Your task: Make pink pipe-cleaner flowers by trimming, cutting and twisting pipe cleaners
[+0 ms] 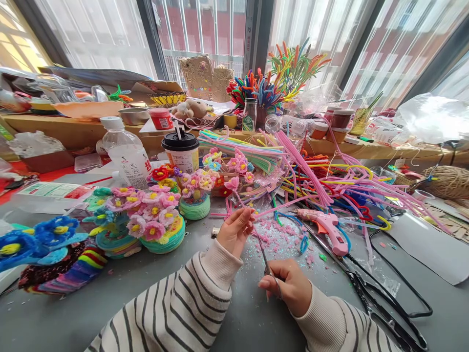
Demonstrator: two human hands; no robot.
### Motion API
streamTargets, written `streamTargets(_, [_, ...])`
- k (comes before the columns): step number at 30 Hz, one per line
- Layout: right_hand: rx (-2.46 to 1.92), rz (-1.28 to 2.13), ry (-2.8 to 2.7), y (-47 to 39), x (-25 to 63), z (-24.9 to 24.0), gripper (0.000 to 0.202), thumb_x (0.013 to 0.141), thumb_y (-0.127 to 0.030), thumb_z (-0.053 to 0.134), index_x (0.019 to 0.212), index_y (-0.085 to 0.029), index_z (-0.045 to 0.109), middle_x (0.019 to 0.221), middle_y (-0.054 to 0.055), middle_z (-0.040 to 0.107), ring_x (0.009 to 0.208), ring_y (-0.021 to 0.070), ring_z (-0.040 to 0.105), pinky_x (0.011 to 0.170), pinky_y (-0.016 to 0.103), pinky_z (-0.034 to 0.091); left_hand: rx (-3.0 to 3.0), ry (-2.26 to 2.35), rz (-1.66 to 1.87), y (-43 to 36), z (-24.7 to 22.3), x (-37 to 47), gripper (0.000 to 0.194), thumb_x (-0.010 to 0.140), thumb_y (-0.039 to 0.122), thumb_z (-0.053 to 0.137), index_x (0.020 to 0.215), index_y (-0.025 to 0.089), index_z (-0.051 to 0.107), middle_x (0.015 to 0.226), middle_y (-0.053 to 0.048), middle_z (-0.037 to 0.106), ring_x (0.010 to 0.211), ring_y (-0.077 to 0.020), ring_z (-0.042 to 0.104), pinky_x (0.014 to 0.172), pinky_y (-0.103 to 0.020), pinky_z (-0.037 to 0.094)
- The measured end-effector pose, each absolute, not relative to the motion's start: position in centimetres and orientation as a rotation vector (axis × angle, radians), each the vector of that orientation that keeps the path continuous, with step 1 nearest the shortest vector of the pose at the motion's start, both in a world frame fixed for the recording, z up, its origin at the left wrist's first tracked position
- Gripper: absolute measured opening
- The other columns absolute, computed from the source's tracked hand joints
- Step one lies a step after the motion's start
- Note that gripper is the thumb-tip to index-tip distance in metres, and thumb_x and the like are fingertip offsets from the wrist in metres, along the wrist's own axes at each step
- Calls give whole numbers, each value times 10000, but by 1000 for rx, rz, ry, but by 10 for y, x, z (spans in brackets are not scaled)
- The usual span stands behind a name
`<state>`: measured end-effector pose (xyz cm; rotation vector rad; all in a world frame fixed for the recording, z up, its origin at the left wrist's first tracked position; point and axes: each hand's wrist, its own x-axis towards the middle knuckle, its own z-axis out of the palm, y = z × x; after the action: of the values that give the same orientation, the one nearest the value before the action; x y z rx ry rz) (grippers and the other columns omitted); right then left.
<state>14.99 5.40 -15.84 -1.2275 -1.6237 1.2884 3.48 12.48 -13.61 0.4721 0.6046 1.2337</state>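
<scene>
Pinched between the thumb and fingers of my left hand (236,231) is a pink pipe cleaner (284,206), its length stretching out to the right. My right hand (289,286) grips a pair of scissors (264,254) by the handles, blades pointing up toward the left fingertips. Whether the blades touch the pipe cleaner I cannot tell. Pink fuzz clippings (269,239) and glitter are scattered on the grey table (249,318) behind both hands. To the left of my left hand stands a pot of pink pipe-cleaner flowers (157,215).
A pink glue gun (326,227) lies to the right, its black cord looping forward. Bundles of pipe cleaners (308,171) spread behind it. A plastic bottle (126,151) and a lidded drink cup (181,149) stand at back left. A blue flower pot (66,269) sits at left.
</scene>
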Motion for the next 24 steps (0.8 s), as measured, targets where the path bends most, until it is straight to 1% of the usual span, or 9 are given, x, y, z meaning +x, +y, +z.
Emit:
streamTargets(3, [-1230,1279,-1606,54,149,-158,484,579,-552,495,369,-188,255,333,-48,381,331,54,357,353,174,291,470,604,1234,126,-136,34,162,449,230,696,575,154,629,511,30,577,440,-11,459,467,-128,372])
streamTargets(6, [-1216,1273,-1620,55,149,-157,488,582,-573,473,370,-186,266,339,-45,389,341,57,364,363,175,307,471,599,1234,126,-136,34,153,464,228,690,581,153,626,514,31,571,442,-11,457,471,-128,375])
streamTargets(9, [-1200,1283,-1636,55,150,-158,499,581,-597,454,369,-182,276,344,-40,390,343,57,347,361,178,293,465,584,1229,125,-137,34,150,481,233,682,591,151,622,520,34,562,445,-13,457,475,-135,379])
streamTargets(13, [-1154,1301,-1678,55,152,-159,518,581,-633,415,371,-164,347,348,-34,376,342,53,312,340,181,229,465,559,1197,125,-139,34,160,506,256,668,611,146,618,511,39,536,447,-20,454,476,-148,382])
streamTargets(17, [-1038,1276,-1721,54,153,-158,592,621,-668,290,430,-134,457,381,-38,339,363,55,286,359,188,209,472,549,1187,125,-139,34,158,518,259,662,620,148,617,507,45,522,448,-19,449,478,-150,377])
streamTargets(24, [-982,1265,-1815,53,153,-157,607,629,-672,265,455,-132,478,399,-36,340,379,60,287,374,192,211,519,558,1133,122,-137,35,164,500,261,671,610,149,621,499,43,518,462,-28,452,483,-154,369])
